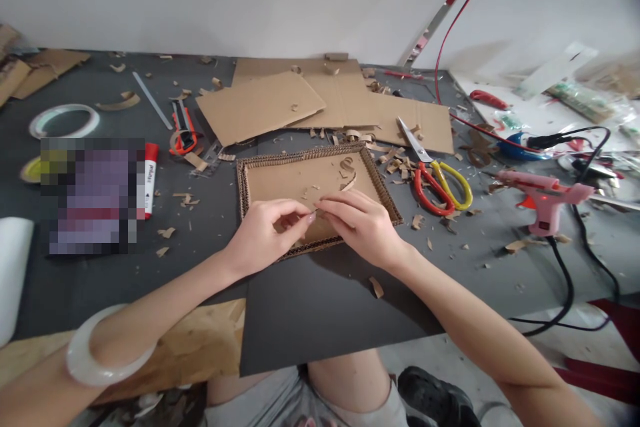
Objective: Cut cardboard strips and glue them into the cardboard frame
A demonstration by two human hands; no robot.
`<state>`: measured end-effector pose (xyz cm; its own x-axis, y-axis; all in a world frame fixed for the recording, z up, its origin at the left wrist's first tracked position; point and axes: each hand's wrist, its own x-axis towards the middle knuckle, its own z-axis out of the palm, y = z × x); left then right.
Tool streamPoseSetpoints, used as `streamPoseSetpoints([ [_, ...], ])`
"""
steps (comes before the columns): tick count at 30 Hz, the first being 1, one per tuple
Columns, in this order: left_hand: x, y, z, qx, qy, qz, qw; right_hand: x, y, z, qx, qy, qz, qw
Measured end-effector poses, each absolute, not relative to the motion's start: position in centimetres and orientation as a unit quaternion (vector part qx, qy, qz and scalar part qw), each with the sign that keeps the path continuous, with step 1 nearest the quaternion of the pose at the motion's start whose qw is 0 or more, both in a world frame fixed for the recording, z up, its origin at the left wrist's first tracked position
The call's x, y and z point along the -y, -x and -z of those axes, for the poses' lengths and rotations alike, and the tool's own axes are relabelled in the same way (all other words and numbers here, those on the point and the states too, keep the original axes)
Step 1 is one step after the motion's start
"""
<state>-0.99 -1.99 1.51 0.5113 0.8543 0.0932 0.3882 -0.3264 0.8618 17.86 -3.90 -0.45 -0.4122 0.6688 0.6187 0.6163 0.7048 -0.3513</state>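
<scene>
Left hand [273,230] and right hand [364,223], fingertips nearly meeting, pinch a thin cardboard strip [352,182] over the cardboard tray [383,188]. Scissors [434,188] just beside tray.

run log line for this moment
right hand: at curled cardboard strip | left hand: close beside right | beneath: walled cardboard tray | right side: scissors, pink glue gun

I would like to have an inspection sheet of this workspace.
Surface: dark grey table, strewn with brown cardboard scraps.
Job's things: shallow rectangular brown cardboard tray with corrugated walls.
Clutter: red-and-yellow-handled metal scissors, orange box cutter, pink plastic glue gun.
Grips: left hand and right hand close together over the tray; anything pinched is unclear.
Cables: black cable from the glue gun; thin red cable at back right.
Surroundings: pale grey wall behind.
</scene>
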Motion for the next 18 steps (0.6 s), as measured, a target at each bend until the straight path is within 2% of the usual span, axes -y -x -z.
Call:
streamPoseSetpoints([
  [6, 2.38, 0.88, -1.39, -0.399, -0.768, -0.311, 0.392, 4.32, -17.55, 0.53, 0.802, 0.402, -0.044, 0.439],
  [11, 2.71, 0.81, -1.39, -0.386, -0.799, -0.321, 0.331, 4.53, -17.33, 0.48, 0.804, 0.397, -0.030, 0.441],
  [18, 2.74, 0.87, -0.77, -0.327, -0.854, -0.341, 0.217, 4.96, -16.91, 0.14, 0.796, 0.394, -0.078, 0.452],
])
